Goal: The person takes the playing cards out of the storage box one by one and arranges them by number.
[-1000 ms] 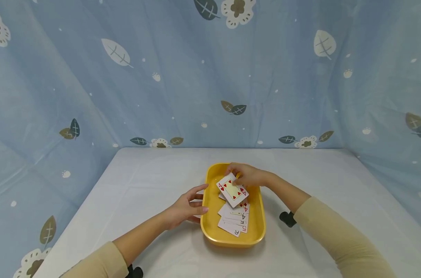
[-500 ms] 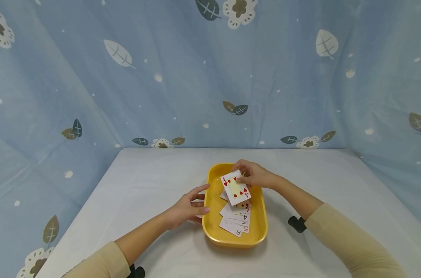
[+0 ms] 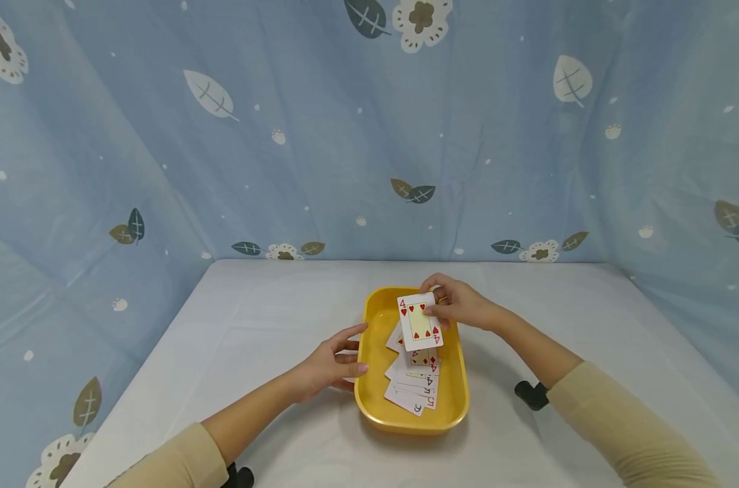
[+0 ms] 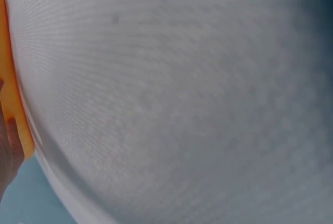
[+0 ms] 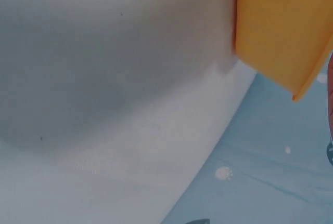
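Note:
In the head view a yellow plastic tray [image 3: 460,393] stands on the white table. My right hand [image 3: 463,303] pinches a playing card, the four of hearts [image 3: 419,331], by its upper right side, face up above the far half of the tray. Below it several playing cards [image 3: 413,383] lie fanned and overlapping on the tray bottom; fours and fives show at their corners. My left hand [image 3: 326,364] rests its relaxed fingers against the tray's left side. The left wrist view catches only part of that hand [image 4: 9,148] at the orange-looking tray wall [image 4: 8,57].
A white cloth covers the table [image 3: 271,305], and a blue patterned curtain [image 3: 320,135] hangs behind and at both sides. Dark wrist-camera parts [image 3: 532,394] show beneath the right sleeve. The tray's outer wall [image 5: 281,21] appears in the right wrist view.
My right hand has moved right and slightly away with the four of hearts, which has turned more upright. More of the cards beneath now shows. My left hand and the tray stay put.

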Demonstrator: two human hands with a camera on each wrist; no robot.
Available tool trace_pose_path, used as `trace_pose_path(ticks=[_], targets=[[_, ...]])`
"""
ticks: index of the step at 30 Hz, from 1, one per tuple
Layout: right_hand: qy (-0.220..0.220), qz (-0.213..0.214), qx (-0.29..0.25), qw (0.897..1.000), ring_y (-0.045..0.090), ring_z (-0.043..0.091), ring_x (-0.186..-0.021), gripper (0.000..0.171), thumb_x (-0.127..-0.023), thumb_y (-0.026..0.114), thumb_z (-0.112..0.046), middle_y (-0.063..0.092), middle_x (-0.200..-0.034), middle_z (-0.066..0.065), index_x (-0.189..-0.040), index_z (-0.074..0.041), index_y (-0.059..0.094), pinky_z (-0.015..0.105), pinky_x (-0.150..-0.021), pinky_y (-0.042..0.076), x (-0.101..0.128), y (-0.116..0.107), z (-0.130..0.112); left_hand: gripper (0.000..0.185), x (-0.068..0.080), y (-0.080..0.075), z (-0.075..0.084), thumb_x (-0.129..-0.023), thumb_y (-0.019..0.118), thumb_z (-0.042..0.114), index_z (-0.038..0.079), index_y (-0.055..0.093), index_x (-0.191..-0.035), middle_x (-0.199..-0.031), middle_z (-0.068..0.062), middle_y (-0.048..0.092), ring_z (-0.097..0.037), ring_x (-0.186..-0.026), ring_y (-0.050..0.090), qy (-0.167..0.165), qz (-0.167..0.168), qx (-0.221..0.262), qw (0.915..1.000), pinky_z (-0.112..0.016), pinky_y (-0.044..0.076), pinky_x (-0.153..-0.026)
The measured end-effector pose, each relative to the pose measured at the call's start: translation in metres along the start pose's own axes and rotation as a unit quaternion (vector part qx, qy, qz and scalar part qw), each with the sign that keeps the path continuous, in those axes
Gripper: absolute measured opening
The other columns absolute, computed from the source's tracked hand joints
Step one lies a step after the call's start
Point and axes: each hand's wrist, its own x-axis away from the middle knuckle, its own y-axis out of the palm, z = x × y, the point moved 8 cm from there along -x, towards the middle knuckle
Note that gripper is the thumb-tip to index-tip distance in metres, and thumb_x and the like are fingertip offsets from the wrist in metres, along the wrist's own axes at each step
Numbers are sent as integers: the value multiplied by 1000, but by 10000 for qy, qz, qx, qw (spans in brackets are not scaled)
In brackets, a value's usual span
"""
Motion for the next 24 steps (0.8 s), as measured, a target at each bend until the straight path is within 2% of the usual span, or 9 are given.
trace_pose_path(ticks=[11,24], targets=[[-186,318,218,9991,53,19,-52,35,-89,65,-6,59,-86,13,-117,-2,45,24,-51,50,13,-20,-8,76,0,0,0,-88,67,12,19,23,-151,-142,-24,33,-36,-122,50,4,24,-5,10000,-48,56,-79],[40,989,431,9942,52,21,-56,37,-90,65,-11,57,-89,15,-121,-5,45,26,-53,51,27,-57,0,75,1,-1,-1,-89,67,12,19,24,-150,-142,-23,34,-35,-121,51,19,48,-51,10000,-47,56,-79]])
